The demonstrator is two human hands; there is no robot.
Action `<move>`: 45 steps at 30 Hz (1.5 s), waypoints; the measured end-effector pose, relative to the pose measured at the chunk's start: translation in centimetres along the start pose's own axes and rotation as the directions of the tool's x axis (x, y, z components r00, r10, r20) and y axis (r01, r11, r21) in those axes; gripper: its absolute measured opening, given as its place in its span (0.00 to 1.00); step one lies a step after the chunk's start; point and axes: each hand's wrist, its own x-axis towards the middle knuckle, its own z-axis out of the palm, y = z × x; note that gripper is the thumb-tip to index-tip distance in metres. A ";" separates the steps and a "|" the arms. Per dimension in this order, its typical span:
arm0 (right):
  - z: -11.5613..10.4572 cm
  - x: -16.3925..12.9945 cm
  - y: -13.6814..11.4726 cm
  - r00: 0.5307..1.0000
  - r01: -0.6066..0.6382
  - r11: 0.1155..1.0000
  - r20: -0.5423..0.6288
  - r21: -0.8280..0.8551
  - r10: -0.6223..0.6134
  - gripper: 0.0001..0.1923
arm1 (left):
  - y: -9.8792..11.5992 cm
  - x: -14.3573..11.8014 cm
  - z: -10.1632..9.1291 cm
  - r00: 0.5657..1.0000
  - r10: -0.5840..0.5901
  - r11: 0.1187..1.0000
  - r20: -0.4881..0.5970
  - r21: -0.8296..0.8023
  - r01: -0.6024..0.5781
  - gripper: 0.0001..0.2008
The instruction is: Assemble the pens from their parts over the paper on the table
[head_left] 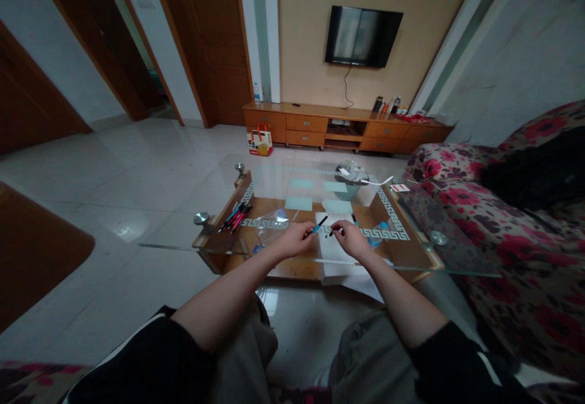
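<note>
Blue pen [320,223], perhaps uncapped, tilted

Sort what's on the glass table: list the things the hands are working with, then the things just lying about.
In hand:
left hand, holding a blue pen
right hand, holding a small dark pen part
white paper sheet

Lying about:
bundle of red and black pens
clear plastic bag
green wire basket

The coffee table [439,258] has a clear, glossy glass top on a varnished wooden frame, with shiny metal studs [202,219] at its left corners. A matt white paper sheet [329,226] lies near the front edge. The pens [236,216] near the left edge look like smooth plastic, beside a crinkled clear plastic bag [269,221]. The sofa [525,258] is floral cloth; the floor tiles [137,209] are glossy.
</note>
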 end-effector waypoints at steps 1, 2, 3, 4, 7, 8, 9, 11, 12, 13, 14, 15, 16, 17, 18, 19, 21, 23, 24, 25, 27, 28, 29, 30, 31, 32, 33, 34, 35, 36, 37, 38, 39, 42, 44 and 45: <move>0.0 0.1 0.0 0.999 -0.033 0.998 -0.030 0.047 0.035 0.07 | 0.0 0.0 0.0 1.000 0.000 1.000 0.001 0.002 0.000 0.12; 0.1 0.3 0.1 0.995 -0.072 0.991 -0.060 0.109 0.079 0.07 | 0.0 0.0 0.0 1.000 -0.002 1.000 0.001 0.006 0.002 0.12; 0.1 0.4 0.2 0.988 -0.107 0.977 -0.088 0.183 0.125 0.08 | 0.0 0.0 0.0 1.000 -0.004 1.000 0.001 0.011 0.004 0.12; 0.2 0.6 0.2 0.980 -0.133 0.956 -0.110 0.262 0.166 0.10 | -0.1 0.0 0.0 1.000 -0.005 1.000 -0.002 0.017 0.005 0.12; 0.2 0.9 0.5 0.959 -0.158 0.879 -0.143 0.449 0.245 0.15 | -0.1 0.1 -0.1 1.000 -0.011 0.999 -0.004 0.033 0.011 0.12; 0.2 1.0 0.5 0.953 -0.161 0.860 -0.149 0.484 0.262 0.16 | -0.1 0.1 -0.1 1.000 -0.016 0.999 -0.004 0.038 0.016 0.13; 0.2 1.1 0.5 0.949 -0.162 0.848 -0.156 0.505 0.275 0.17 | -0.1 0.1 -0.1 1.000 -0.022 0.999 -0.005 0.044 0.022 0.13; 0.1 1.1 0.5 0.941 -0.161 0.838 -0.174 0.522 0.289 0.18 | 0.0 0.1 -0.2 0.999 -0.034 0.998 0.000 0.057 0.034 0.13; 0.1 1.1 0.4 0.940 -0.158 0.837 -0.180 0.524 0.291 0.19 | 0.0 0.1 -0.2 0.999 -0.039 0.997 0.005 0.063 0.039 0.13; 0.0 1.1 0.3 0.939 -0.155 0.838 -0.185 0.524 0.289 0.19 | 0.1 0.0 -0.2 0.999 -0.043 0.997 0.011 0.068 0.042 0.13; 0.0 1.1 0.1 0.940 -0.152 0.840 -0.186 0.521 0.286 0.19 | 0.1 0.0 -0.2 0.999 -0.046 0.996 0.019 0.072 0.044 0.13; -0.1 1.0 -0.1 0.941 -0.148 0.842 -0.187 0.519 0.281 0.20 | 0.1 0.0 -0.3 0.999 -0.048 0.996 0.027 0.074 0.046 0.14; -0.2 1.0 -0.2 0.942 -0.144 0.843 -0.189 0.518 0.277 0.20 | 0.1 0.0 -0.3 0.998 -0.049 0.996 0.033 0.075 0.046 0.14; -0.3 1.0 -0.4 0.943 -0.140 0.844 -0.191 0.518 0.274 0.20 | 0.1 0.0 -0.3 0.998 -0.049 0.996 0.036 0.075 0.046 0.14; -0.3 1.0 -0.6 0.942 -0.137 0.844 -0.195 0.519 0.273 0.20 | 0.0 0.0 -0.3 0.998 -0.048 0.996 0.040 0.074 0.045 0.14; -0.4 1.0 -0.7 0.941 -0.134 0.844 -0.201 0.519 0.273 0.20 | 0.0 0.0 -0.4 0.998 -0.047 0.996 0.045 0.073 0.043 0.13; -0.6 1.0 -1.0 0.937 -0.127 0.846 -0.217 0.518 0.273 0.21 | -0.1 -0.1 -0.4 0.998 -0.044 0.997 0.052 0.072 0.040 0.13; -0.7 1.0 -1.2 0.933 -0.116 0.849 -0.235 0.515 0.270 0.21 | 0.0 -0.1 -0.4 0.997 -0.042 0.997 0.057 0.071 0.038 0.12; -0.7 1.0 -1.3 0.932 -0.111 0.850 -0.243 0.516 0.269 0.21 | 0.0 -0.1 -0.4 0.998 -0.040 0.997 0.058 0.071 0.036 0.11; -0.7 1.0 -1.4 0.930 -0.107 0.849 -0.249 0.517 0.269 0.21 | 0.0 0.0 -0.4 0.998 -0.038 0.997 0.055 0.071 0.034 0.11; -0.8 0.9 -1.4 0.929 -0.100 0.852 -0.259 0.514 0.266 0.22 | 0.1 0.0 -0.3 0.998 -0.033 0.997 0.054 0.070 0.029 0.10; -0.8 0.9 -1.5 0.929 -0.098 0.856 -0.261 0.508 0.262 0.22 | 0.1 0.0 -0.3 0.998 -0.030 0.997 0.053 0.069 0.026 0.10; -0.8 0.9 -1.5 0.931 -0.095 0.860 -0.261 0.501 0.255 0.21 | 0.1 0.0 -0.3 0.998 -0.027 0.998 0.052 0.066 0.023 0.10; -0.7 0.9 -1.5 0.933 -0.093 0.865 -0.260 0.493 0.249 0.21 | 0.1 0.0 -0.3 0.998 -0.023 0.998 0.053 0.063 0.020 0.11; -0.7 0.9 -1.5 0.935 -0.092 0.869 -0.259 0.486 0.244 0.21 | 0.1 0.0 -0.3 0.998 -0.018 0.998 0.054 0.059 0.015 0.11; -0.7 0.9 -1.5 0.937 -0.092 0.873 -0.256 0.480 0.239 0.21 | 0.1 0.0 -0.3 0.998 -0.011 0.998 0.054 0.057 0.008 0.11; -0.7 0.9 -1.4 0.938 -0.091 0.875 -0.253 0.476 0.235 0.20 | 0.1 0.0 -0.3 0.999 -0.007 0.998 0.053 0.057 0.004 0.11; -0.6 0.8 -1.4 0.940 -0.088 0.876 -0.251 0.474 0.231 0.20 | 0.0 0.0 -0.2 0.999 -0.006 0.998 0.052 0.059 0.003 0.11; -0.6 0.8 -1.4 0.942 -0.085 0.878 -0.249 0.471 0.224 0.20 | 0.0 0.0 -0.2 0.999 -0.009 0.998 0.051 0.061 0.006 0.11; -0.5 0.8 -1.3 0.944 -0.080 0.881 -0.248 0.467 0.217 0.20 | 0.0 0.0 -0.2 0.998 -0.013 0.998 0.054 0.061 0.009 0.11; -0.5 0.8 -1.3 0.947 -0.076 0.884 -0.244 0.462 0.209 0.20 | 0.0 0.0 -0.2 0.998 -0.017 0.998 0.057 0.060 0.013 0.11; -0.5 0.8 -1.3 0.949 -0.074 0.887 -0.240 0.456 0.202 0.20 | 0.0 0.0 -0.2 0.998 -0.020 0.998 0.062 0.057 0.017 0.11; -0.4 0.8 -1.3 0.952 -0.071 0.890 -0.236 0.451 0.196 0.20 | 0.0 0.0 -0.2 0.998 -0.023 0.998 0.065 0.053 0.020 0.11; -0.4 0.8 -1.4 0.958 -0.065 0.894 -0.224 0.443 0.180 0.19 | 0.1 0.0 -0.1 0.997 -0.031 0.999 0.066 0.047 0.028 0.12; -0.4 0.7 -1.5 0.960 -0.058 0.895 -0.221 0.442 0.171 0.19 | 0.0 0.0 -0.1 0.997 -0.036 0.998 0.067 0.045 0.033 0.13; -0.4 0.7 -1.6 0.961 -0.055 0.896 -0.220 0.440 0.167 0.19 | 0.0 0.0 -0.1 0.997 -0.039 0.998 0.066 0.045 0.036 0.13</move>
